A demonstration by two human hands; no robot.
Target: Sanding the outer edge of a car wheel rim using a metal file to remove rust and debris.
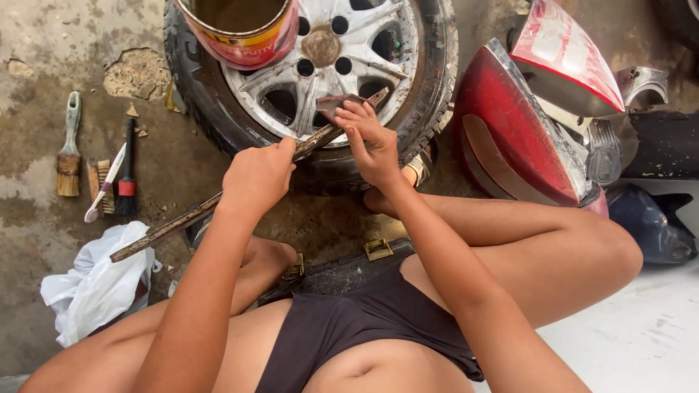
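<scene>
My left hand [256, 175] grips a long dirty stick [167, 229] near its upper part; the stick runs from lower left up to the wheel. My right hand [370, 142] holds a small flat scraper [336, 103] pressed against the stick's upper end, over the wheel. Lying flat in front of me is the wheel [342, 51], a silver alloy rim in a black tyre. An open red and yellow tin [244, 33] rests on the rim's upper left.
Brushes [69, 156] and a toothbrush [105, 185] lie on the concrete at left, a white plastic bag [98, 287] below them. Red car tail lamps [524, 124] and dark parts stand at right. My bare legs and sandalled feet frame the wheel.
</scene>
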